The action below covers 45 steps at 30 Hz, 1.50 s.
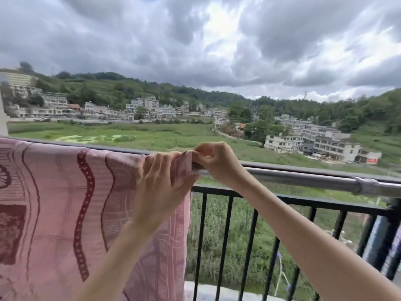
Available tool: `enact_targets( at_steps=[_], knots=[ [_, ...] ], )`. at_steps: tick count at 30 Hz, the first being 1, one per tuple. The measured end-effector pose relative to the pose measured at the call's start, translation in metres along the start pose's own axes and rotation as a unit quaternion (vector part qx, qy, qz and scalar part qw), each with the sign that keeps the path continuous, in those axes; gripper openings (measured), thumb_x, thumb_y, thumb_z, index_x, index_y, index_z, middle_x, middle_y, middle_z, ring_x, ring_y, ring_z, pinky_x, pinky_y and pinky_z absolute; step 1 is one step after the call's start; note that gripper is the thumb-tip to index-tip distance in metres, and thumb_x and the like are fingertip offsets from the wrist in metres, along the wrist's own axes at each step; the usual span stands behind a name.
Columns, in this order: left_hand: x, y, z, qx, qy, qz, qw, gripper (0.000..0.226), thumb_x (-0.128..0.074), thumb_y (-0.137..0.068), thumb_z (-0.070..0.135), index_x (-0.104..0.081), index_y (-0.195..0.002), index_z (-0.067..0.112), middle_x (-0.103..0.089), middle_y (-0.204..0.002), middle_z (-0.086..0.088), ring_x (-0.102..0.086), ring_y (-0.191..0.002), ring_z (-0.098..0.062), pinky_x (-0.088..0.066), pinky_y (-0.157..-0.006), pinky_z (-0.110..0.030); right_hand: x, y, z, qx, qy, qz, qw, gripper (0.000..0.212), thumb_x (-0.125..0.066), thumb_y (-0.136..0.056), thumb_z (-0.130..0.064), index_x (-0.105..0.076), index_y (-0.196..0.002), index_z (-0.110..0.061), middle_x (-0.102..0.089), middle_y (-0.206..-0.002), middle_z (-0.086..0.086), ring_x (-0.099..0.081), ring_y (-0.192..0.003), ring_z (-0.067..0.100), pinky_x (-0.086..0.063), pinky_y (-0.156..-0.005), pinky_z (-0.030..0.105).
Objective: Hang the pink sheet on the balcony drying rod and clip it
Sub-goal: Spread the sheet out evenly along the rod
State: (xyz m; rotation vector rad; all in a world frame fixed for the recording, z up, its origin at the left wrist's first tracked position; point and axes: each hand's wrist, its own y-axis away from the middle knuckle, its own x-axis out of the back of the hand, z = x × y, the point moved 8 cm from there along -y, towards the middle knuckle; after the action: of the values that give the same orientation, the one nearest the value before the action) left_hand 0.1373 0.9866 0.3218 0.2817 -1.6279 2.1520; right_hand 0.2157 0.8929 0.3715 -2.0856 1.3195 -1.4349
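The pink sheet (65,203) with dark red wavy patterns hangs over the metal drying rod (303,178), covering the rod's left part. At the sheet's right top corner my left hand (160,183) lies on the fabric, its fingers curled over the edge on the rod. My right hand (213,159) pinches that same corner from the right, fingers bent around the fabric edge and a small dark thing that may be a clip, mostly hidden. The bare rod runs on to the right, with a joint sleeve (366,185).
A black balcony railing (303,202) with vertical bars stands just behind and below the rod. Beyond lie green fields, houses and hills under a cloudy sky. A pale wall edge (3,118) shows at far left.
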Motion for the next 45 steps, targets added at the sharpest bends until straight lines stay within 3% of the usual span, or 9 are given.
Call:
enact_targets(
  at_steps=[5, 10, 18, 24, 27, 31, 37, 41, 45],
  knots=[
    [0.009, 0.012, 0.069, 0.047, -0.089, 0.064, 0.993, 0.020, -0.057, -0.088, 0.028, -0.059, -0.098, 0.011, -0.066, -0.083, -0.005, -0.060, -0.085, -0.024, -0.041, -0.092, -0.049, 0.032, 0.027, 0.013, 0.022, -0.041, -0.048, 0.998, 0.019, -0.053, -0.093, -0.017, -0.063, -0.090, -0.002, -0.070, -0.091, 0.009, -0.064, -0.085, 0.022, -0.049, -0.075, 0.030],
    [-0.005, 0.009, 0.138, 0.050, -0.118, 0.050, 0.990, 0.021, -0.053, -0.087, 0.026, -0.061, -0.087, 0.006, -0.060, -0.086, -0.008, -0.056, -0.082, -0.024, -0.048, -0.068, -0.034, 0.089, 0.058, 0.034, 0.036, -0.057, -0.009, 0.998, 0.017, -0.049, -0.094, -0.017, -0.058, -0.091, -0.003, -0.068, -0.088, 0.010, -0.062, -0.081, 0.024, -0.043, -0.069, 0.029],
    [-0.051, 0.009, 0.201, 0.127, 0.216, -0.004, 0.968, 0.013, -0.051, -0.091, 0.012, -0.060, -0.100, 0.011, -0.064, -0.066, 0.003, -0.048, -0.040, 0.001, -0.031, -0.036, -0.009, 0.156, 0.106, 0.082, 0.042, 0.014, -0.052, 0.998, 0.010, -0.057, -0.090, -0.021, -0.053, -0.099, -0.018, -0.048, -0.086, -0.015, -0.048, -0.093, 0.015, -0.043, -0.079, 0.024],
    [-0.074, 0.005, 0.243, 0.086, 0.272, -0.075, 0.956, 0.005, -0.038, -0.097, 0.016, -0.043, -0.096, 0.015, -0.055, -0.070, -0.001, -0.045, -0.038, 0.000, -0.034, -0.036, -0.011, 0.205, 0.105, 0.086, 0.106, 0.112, 0.060, 0.986, 0.008, -0.062, -0.085, -0.009, -0.059, -0.090, -0.005, -0.056, -0.088, -0.002, -0.048, -0.084, 0.013, -0.041, -0.073, 0.016],
    [-0.088, 0.001, 0.256, 0.051, 0.236, -0.119, 0.963, 0.009, -0.048, -0.093, 0.022, -0.041, -0.097, 0.019, -0.060, -0.089, 0.003, -0.055, -0.061, 0.002, -0.044, -0.055, -0.008, 0.216, 0.108, 0.096, 0.131, 0.155, 0.045, 0.978, 0.006, -0.062, -0.085, -0.008, -0.061, -0.089, -0.004, -0.061, -0.089, 0.003, -0.050, -0.082, 0.012, -0.042, -0.073, 0.019],
    [-0.091, -0.006, 0.264, 0.007, 0.127, -0.074, 0.989, 0.024, -0.060, -0.083, 0.000, -0.053, -0.098, 0.017, -0.059, -0.083, 0.003, -0.053, -0.063, 0.001, -0.048, -0.055, -0.013, 0.237, 0.109, 0.115, 0.102, 0.160, 0.057, 0.980, 0.008, -0.064, -0.082, -0.004, -0.065, -0.090, -0.005, -0.066, -0.090, 0.005, -0.051, -0.081, 0.009, -0.044, -0.075, 0.021],
    [-0.095, -0.007, 0.290, -0.091, 0.015, -0.028, 0.995, 0.019, -0.072, -0.076, 0.014, -0.066, -0.094, 0.017, -0.069, -0.077, 0.002, -0.060, -0.057, -0.011, -0.056, -0.053, -0.030, 0.252, 0.107, 0.142, 0.011, 0.096, 0.094, 0.991, 0.017, -0.061, -0.085, -0.005, -0.068, -0.099, -0.005, -0.072, -0.095, 0.007, -0.061, -0.078, 0.008, -0.047, -0.073, 0.008],
    [-0.125, 0.001, 0.318, -0.102, 0.051, -0.043, 0.993, 0.012, -0.071, -0.078, 0.018, -0.068, -0.089, 0.014, -0.068, -0.080, 0.004, -0.064, -0.068, -0.013, -0.051, -0.060, -0.024, 0.269, 0.116, 0.161, -0.013, 0.129, 0.107, 0.986, 0.016, -0.054, -0.087, -0.008, -0.069, -0.092, -0.010, -0.074, -0.088, 0.006, -0.067, -0.078, 0.019, -0.055, -0.072, 0.036],
    [-0.150, 0.008, 0.362, -0.100, 0.104, -0.033, 0.989, 0.010, -0.068, -0.081, 0.014, -0.068, -0.090, 0.010, -0.067, -0.081, 0.000, -0.064, -0.069, -0.016, -0.052, -0.058, -0.027, 0.313, 0.141, 0.182, -0.038, 0.172, 0.126, 0.976, 0.013, -0.052, -0.090, -0.012, -0.065, -0.093, -0.012, -0.073, -0.084, 0.007, -0.067, -0.076, 0.022, -0.055, -0.069, 0.039]
  ],
)
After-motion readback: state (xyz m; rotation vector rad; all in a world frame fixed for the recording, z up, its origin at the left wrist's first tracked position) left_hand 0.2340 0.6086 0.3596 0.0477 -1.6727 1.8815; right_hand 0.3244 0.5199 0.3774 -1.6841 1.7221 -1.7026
